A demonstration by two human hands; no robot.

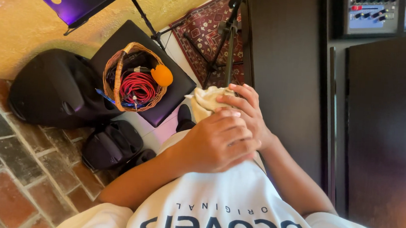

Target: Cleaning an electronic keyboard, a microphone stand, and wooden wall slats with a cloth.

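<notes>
At the centre of the frame, a cream cloth [207, 101] is gripped by both hands. The left hand [217, 143] is curled into a closed fist around its lower part, while the right hand [246, 110] is wrapped over its top, fingers bent. At upper left, a wicker basket [115, 74] of red cable [138, 86] is seen beside a black case [57, 87].
</notes>
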